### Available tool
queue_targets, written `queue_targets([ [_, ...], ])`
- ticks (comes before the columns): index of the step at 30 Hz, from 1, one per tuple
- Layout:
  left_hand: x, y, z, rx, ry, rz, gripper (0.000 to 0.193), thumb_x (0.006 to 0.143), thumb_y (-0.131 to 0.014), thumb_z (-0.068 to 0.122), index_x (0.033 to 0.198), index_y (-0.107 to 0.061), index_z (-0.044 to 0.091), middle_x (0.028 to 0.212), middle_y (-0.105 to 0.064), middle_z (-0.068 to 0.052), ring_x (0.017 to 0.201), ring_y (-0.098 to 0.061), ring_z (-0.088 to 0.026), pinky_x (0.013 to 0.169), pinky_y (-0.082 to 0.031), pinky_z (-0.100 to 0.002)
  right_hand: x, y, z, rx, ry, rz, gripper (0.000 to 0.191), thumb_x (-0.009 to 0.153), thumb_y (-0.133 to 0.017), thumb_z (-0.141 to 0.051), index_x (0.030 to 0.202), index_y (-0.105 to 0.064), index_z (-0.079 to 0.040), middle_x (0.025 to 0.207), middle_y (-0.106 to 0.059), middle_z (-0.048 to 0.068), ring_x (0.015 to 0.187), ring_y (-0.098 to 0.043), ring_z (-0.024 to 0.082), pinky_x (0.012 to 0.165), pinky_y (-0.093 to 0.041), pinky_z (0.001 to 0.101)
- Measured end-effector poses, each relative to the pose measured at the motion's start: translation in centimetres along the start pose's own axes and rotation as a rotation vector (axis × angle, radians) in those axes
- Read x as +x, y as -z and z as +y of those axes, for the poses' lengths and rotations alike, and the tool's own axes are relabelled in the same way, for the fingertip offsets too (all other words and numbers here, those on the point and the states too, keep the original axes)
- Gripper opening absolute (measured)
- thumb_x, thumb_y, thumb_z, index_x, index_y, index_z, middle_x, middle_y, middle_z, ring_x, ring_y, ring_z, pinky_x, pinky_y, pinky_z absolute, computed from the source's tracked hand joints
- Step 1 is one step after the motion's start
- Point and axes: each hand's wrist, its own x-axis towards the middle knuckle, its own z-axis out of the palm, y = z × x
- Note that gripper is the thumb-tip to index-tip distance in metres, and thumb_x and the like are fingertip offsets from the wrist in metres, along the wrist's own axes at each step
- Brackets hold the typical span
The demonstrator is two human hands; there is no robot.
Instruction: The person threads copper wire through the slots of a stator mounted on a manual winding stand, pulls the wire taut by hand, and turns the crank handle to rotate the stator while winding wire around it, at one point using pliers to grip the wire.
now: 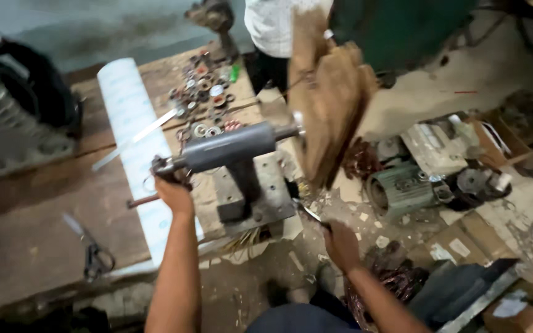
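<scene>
One grey winding machine [235, 161] stands on a metal base at the edge of the wooden counter [26, 228], its horizontal shaft carrying one blurred brown wooden former [331, 105]. The left hand [174, 192] has its grip clamped on the crank [163, 168]; the right hand [340, 243] is closed on a thin tool [308, 213]. One pair of scissors [94, 256], one white paper roll [131, 135] and scattered bearings [208, 92] lie nearby.

Both bare forearms reach fwd from bottom of view: left hand [174, 196] up high w/ fingers curled shut, arm nearly straight, while right hand [340, 243] sits lower & nearer, fist closed, wrist bent, elbow out.
</scene>
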Motion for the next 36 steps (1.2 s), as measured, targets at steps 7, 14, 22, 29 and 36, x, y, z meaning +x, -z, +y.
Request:
queue_targets([
  [7,-2.6,-3.7,6.3,-0.190,0.138,0.154,0.047,0.101,-0.025,0.056,0.099,-0.059,0.023,0.071,-0.060,0.002,0.058,-0.053,-0.013,0.045,-0.035,-0.028,-7.7,3.9,8.5,0.731,-0.585,-0.178,0.051,0.083,-0.066,-0.006,0.133,-0.054,-0.012,0.099,-0.074,0.016,0.084,-0.074,0.029,0.071,-0.061,0.0425],
  [14,-2.0,-4.8,5.8,-0.224,0.061,0.135,0.063,0.106,-0.034,0.072,0.086,-0.055,0.016,0.067,-0.050,0.004,0.059,-0.044,-0.009,0.051,-0.029,-0.025,0.4,22.3,3.6,0.124,-0.564,-0.304,0.051,0.097,-0.066,-0.018,0.146,-0.053,-0.024,0.102,-0.075,0.010,0.072,-0.074,0.030,0.061,-0.062,0.0423],
  [22,-1.8,-6.7,7.3,-0.269,0.039,0.146,0.056,0.105,-0.038,0.067,0.082,-0.053,0.018,0.061,-0.048,0.005,0.052,-0.041,-0.009,0.047,-0.026,-0.026,10.9,35.9,-9.7,-0.004,0.369,0.156,0.020,0.093,-0.066,-0.020,0.105,-0.065,-0.005,0.082,-0.071,0.019,0.078,-0.069,0.041,0.068,-0.052,0.0528],
  [29,-2.5,-8.1,9.5,-0.237,-0.004,0.065,0.056,0.106,-0.037,0.062,0.083,-0.058,0.016,0.058,-0.046,0.006,0.049,-0.038,-0.008,0.044,-0.023,-0.025,19.4,33.6,-13.5,-0.151,0.429,0.148,0.024,0.080,-0.063,-0.015,0.101,-0.071,-0.004,0.093,-0.072,0.024,0.092,-0.068,0.045,0.078,-0.054,0.0554],
  [36,-3.5,-8.6,10.4,-0.248,-0.022,0.044,0.050,0.107,-0.034,0.060,0.083,-0.056,0.021,0.055,-0.042,0.005,0.046,-0.035,-0.009,0.043,-0.023,-0.027,27.4,32.9,-17.2,-0.302,0.242,-0.107,0.023,0.073,-0.064,-0.007,0.092,-0.077,-0.003,0.099,-0.072,0.024,0.096,-0.069,0.041,0.080,-0.057,0.0501],
])
